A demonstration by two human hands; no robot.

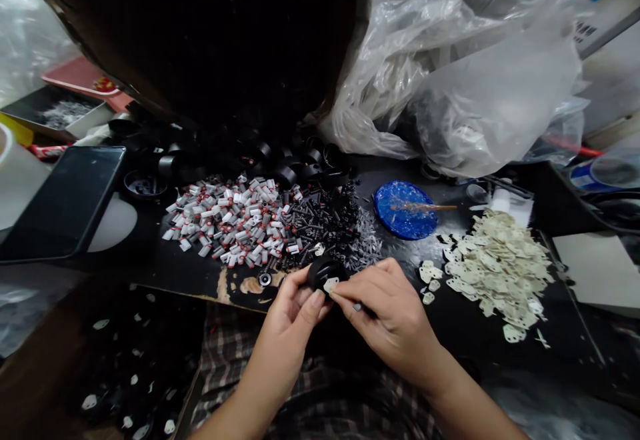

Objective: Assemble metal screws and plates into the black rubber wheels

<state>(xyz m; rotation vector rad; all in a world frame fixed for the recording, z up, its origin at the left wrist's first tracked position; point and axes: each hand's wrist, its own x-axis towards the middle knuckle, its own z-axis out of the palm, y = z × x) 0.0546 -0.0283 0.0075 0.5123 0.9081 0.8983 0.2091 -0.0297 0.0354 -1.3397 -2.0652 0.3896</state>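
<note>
My left hand (295, 310) is closed round a black round plastic housing (320, 271), held tilted above the front edge of the table. A small cream plate with holes (331, 285) lies at the housing's open face. My right hand (387, 300) pinches the plate's edge between thumb and forefinger. Below those fingers pokes the end of a thin grey piece (357, 307); I cannot make out what it is. Just beyond my hands are a heap of grey-white cylinders with red rings (240, 217) and a pile of small black springs (320, 217).
A blue lid with paste and a stick (406, 210) lies right of the springs. Farther right is a heap of cream plates (500, 267). A phone (65, 200) leans at left. Black housings (285, 173) and plastic bags (450, 87) stand behind. Finished-looking black parts (135, 360) fill a box below left.
</note>
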